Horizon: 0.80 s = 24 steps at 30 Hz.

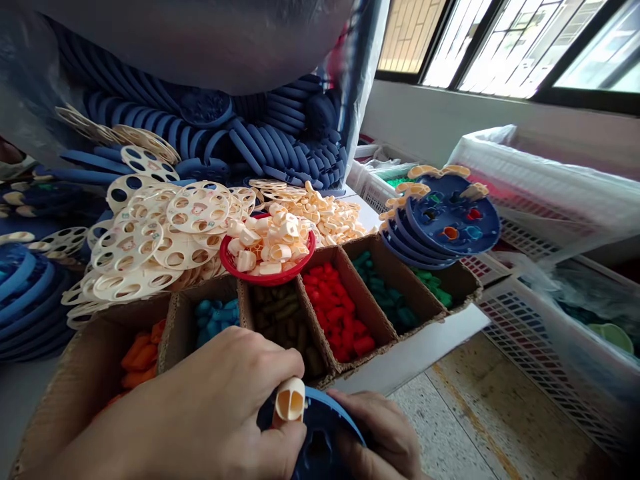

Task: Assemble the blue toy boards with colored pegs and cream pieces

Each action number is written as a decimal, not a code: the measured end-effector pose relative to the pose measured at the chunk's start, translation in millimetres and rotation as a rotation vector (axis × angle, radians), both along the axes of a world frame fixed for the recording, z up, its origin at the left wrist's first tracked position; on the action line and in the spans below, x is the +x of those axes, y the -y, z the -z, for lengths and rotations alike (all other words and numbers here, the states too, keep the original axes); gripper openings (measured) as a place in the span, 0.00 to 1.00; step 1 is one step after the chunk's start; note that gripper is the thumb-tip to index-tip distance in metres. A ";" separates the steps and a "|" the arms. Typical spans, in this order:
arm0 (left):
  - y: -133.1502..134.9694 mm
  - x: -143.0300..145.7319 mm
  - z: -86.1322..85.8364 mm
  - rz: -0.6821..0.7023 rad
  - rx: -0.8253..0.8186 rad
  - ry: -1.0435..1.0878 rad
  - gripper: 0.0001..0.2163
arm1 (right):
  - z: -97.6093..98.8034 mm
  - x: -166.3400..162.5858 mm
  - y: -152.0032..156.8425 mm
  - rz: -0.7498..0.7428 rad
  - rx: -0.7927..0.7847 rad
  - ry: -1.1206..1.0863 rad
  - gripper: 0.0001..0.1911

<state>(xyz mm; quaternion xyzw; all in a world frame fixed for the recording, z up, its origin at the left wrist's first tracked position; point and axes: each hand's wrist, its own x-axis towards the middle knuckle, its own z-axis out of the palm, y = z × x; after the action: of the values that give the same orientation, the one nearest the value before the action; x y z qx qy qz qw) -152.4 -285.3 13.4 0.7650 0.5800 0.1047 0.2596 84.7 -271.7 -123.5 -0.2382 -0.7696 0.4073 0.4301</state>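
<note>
My left hand (200, 413) is closed at the bottom of the view, pinching a small cream plastic piece (289, 401) against the rim of a blue plastic disc (320, 440). My right hand (385, 433) grips that blue disc from the right and below, fingers curled around its edge. Both hands hover just in front of a cardboard tray (345, 267) divided into compartments of orange (140, 357), blue (215, 317), olive (285, 313), red (337, 310), teal (390, 293) and green (435, 283) small pieces.
A red bowl (235, 267) heaped with cream pieces sits behind the tray. Cream perforated discs (150, 240) pile at the left, blue discs (260, 140) fill a plastic bag behind. A stack of assembled blue discs (445, 220) rests at the right by white baskets (540, 313).
</note>
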 end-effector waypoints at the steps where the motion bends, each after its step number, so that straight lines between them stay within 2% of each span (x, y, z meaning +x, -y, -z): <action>1: -2.0 1.4 -2.6 -0.005 -0.052 0.013 0.11 | 1.3 0.8 0.9 0.010 -0.006 -0.005 0.25; 3: -4.7 2.6 -5.6 -0.051 -0.123 0.065 0.15 | 2.7 0.9 1.6 0.049 -0.015 -0.037 0.22; 5: -5.0 0.1 -3.7 -0.175 -0.176 0.171 0.20 | -0.1 0.5 0.3 0.126 -0.017 -0.083 0.19; 7: -2.9 -5.9 3.4 -0.321 -0.267 0.380 0.26 | -8.6 1.9 -3.8 0.206 -0.071 -0.103 0.17; 9: 1.0 -12.3 14.9 -0.423 -0.389 0.658 0.31 | -21.0 5.4 -10.0 0.313 -0.241 -0.121 0.15; 12: 7.6 -12.8 35.2 -0.435 -0.474 0.959 0.33 | -37.2 12.7 -19.2 0.480 -0.527 -0.288 0.12; 16: 11.7 8.1 53.1 -0.432 -0.449 1.107 0.32 | -43.1 21.7 -24.3 0.565 -0.741 -0.475 0.12; 21: 0.0 33.1 52.9 -0.432 -0.487 1.186 0.31 | -44.1 32.3 -22.5 0.593 -0.897 -0.578 0.16; 24: -9.8 37.9 51.6 -0.401 -0.472 1.151 0.28 | -45.7 37.4 -22.1 0.629 -0.923 -0.578 0.16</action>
<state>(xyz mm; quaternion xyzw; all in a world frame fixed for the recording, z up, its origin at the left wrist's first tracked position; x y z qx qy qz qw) -114.5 -275.5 -38.2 0.3861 0.4873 0.4139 0.6649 122.2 -249.6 -77.8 -0.4948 -0.2600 0.5996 0.5728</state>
